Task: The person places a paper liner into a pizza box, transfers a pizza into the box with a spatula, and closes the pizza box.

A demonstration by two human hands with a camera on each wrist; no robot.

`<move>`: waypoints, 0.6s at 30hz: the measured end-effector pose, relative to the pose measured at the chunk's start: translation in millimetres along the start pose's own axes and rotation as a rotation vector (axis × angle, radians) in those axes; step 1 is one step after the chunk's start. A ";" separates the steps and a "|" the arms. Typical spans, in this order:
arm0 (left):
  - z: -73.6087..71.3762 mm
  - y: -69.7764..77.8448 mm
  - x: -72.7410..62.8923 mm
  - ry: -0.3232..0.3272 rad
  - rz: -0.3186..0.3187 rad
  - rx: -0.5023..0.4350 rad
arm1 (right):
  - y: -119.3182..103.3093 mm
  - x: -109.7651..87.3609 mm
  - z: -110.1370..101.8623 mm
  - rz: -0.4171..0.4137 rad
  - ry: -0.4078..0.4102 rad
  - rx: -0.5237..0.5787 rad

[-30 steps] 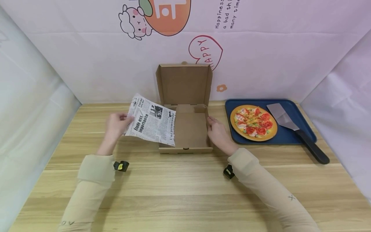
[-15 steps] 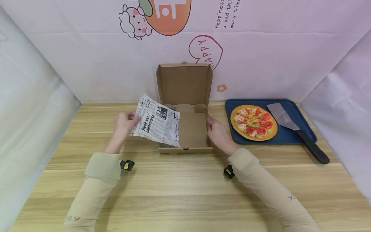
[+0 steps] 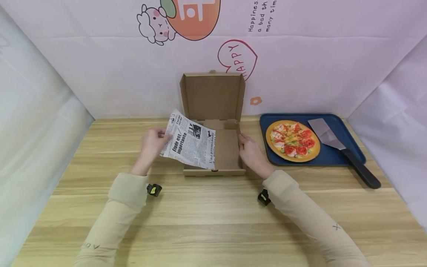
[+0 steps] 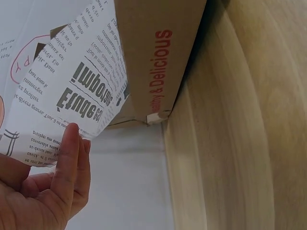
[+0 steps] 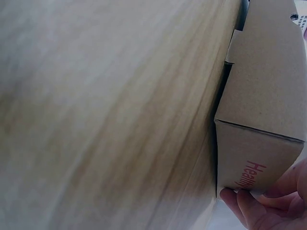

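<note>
A sheet of newsprint-patterned paper [image 3: 191,142] is pinched at its left edge between the thumb and fingers of my left hand [image 3: 153,144]. It slants over the left half of an open brown cardboard pizza box [image 3: 228,150], whose lid stands upright at the back. My right hand [image 3: 251,151] grips the box's right side wall. In the left wrist view, the paper [image 4: 72,91] hangs from the fingertips beside the box's printed wall [image 4: 156,62]. In the right wrist view, fingers [image 5: 249,207] lie against the box's side, below red lettering.
Right of the box, a blue tray [image 3: 337,159] bears a small pizza [image 3: 293,141] and a spatula [image 3: 328,137]. The spatula's black handle reaches over the tray's front right edge onto the wooden table [image 3: 213,222]. White printed cloth [image 3: 110,74] walls in the back and sides.
My left hand has moved right with the paper, bringing it farther over the box. My right hand stays at the box's right wall.
</note>
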State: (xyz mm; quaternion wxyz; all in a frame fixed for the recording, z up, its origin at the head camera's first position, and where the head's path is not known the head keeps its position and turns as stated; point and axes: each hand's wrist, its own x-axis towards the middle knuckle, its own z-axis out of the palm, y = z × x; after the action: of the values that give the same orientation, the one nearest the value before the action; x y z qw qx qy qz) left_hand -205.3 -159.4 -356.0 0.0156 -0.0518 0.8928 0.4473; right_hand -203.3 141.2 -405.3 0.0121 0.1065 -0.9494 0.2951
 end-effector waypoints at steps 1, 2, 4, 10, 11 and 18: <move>1.8 0.4 0.1 -0.006 0.003 0.000 | 0.2 0.0 0.1 0.000 0.000 -0.001; 3.4 0.9 0.0 -0.013 0.007 0.000 | 0.4 0.0 0.2 0.001 0.000 -0.001; 6.5 1.5 0.2 -0.023 0.012 0.004 | 0.3 0.0 0.3 0.001 0.002 -0.001; 15.3 3.6 -0.1 -0.040 0.003 -0.001 | -0.2 0.2 0.4 0.003 0.003 0.003; 16.7 4.1 -0.4 -0.042 0.001 0.002 | -0.1 0.3 0.4 0.001 0.004 0.003; 27.1 8.0 -3.1 -0.065 0.012 0.007 | 0.4 1.1 1.5 0.006 0.010 -0.008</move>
State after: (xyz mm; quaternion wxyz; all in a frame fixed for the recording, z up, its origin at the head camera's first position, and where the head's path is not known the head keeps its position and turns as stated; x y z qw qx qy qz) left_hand -203.6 -132.7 -365.6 0.0421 -0.0316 0.8935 0.4459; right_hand -204.3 140.5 -406.6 0.0165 0.1021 -0.9508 0.2920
